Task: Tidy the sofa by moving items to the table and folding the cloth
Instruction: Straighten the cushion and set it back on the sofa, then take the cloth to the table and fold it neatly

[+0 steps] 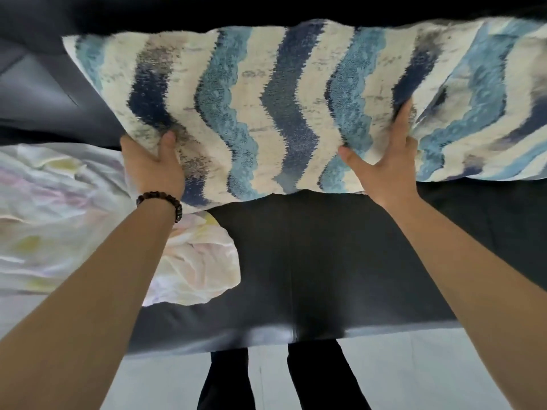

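Your left hand [151,168] pinches the striped cushion [266,113] at its lower corner, thumb in front. Your right hand [384,170] lies flat against it, fingers straight. The crumpled cloth [59,217] lies just below your left grip. Before lifting, I'd take a proper right grip.

Cushion [266,113] stands against sofa backrest [266,10], lower edge over sofa seat [325,261]. Left grip [151,167] at cushion's lower left corner, thumb in front, fingers behind. Right grip [387,167] flat on cushion's right part, beside second cushion [488,113], which sits just right, touching. Cloth [59,202] on seat, left of cushion, partly under left forearm. Floor [414,374] before sofa; person's legs [319,380] on it, centre.
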{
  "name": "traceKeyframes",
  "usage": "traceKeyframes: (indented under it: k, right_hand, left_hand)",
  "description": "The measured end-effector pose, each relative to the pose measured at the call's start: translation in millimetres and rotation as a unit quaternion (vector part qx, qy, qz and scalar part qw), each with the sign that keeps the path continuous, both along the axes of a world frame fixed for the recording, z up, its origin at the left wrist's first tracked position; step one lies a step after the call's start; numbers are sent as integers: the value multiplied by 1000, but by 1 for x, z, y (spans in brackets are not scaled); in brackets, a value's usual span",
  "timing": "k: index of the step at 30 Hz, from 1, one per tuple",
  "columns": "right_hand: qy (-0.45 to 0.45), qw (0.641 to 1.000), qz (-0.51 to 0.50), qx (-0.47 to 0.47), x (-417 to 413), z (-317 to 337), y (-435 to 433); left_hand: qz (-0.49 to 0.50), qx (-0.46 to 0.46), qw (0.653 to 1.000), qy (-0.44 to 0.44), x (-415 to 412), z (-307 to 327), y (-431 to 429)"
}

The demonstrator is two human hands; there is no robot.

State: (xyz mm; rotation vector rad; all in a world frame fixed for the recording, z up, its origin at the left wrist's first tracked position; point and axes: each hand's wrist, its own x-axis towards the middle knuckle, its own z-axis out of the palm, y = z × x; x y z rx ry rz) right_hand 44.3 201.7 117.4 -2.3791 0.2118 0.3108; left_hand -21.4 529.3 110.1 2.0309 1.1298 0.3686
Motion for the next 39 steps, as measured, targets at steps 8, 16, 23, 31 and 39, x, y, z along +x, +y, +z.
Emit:
traceKeyframes:
  k: [8,16,23,31,39]
  right_hand:
    - [-42,991,58,-115,-8,12,47]
    - [-110,864,384,-305,-59,-10,81]
    - [-94,884,315,-332,-59,-21,67]
    - [-70,876,322,-354,-26,-19,89]
    - [-8,931,264,-253,-96,-7,127]
  left_hand:
    - [-114,-43,992,13,-34,-1,30]
    - [12,-248,965,81,-48,-34,38]
    - [-120,-197,973,-12,-44,-12,31]
    - [-119,-49,988,87,-19,-22,40]
    - [-294,-48,951,80,-102,-3,57]
